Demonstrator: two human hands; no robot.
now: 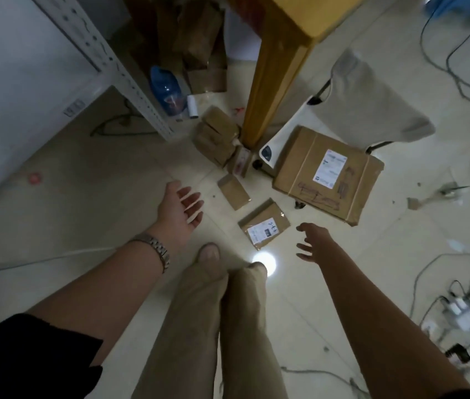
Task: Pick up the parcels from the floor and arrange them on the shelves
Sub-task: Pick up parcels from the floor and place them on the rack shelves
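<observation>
Left hand [180, 207] and right hand [312, 240] both empty, low over the floor [98, 182]
Left fingers relaxed, slightly apart; right fingers splayed wide, just beside labelled flat parcel [264, 223], not touching. Small plain parcel [233, 191] beyond it, large box [328, 174] to the right, heap of small parcels [216, 139] at table leg [274, 82]. Shelf upright [112, 64] far left

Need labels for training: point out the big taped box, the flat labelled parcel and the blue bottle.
big taped box [328, 175], head view, white label
flat labelled parcel [264, 224], head view, top face
blue bottle [166, 90], head view, body
</observation>
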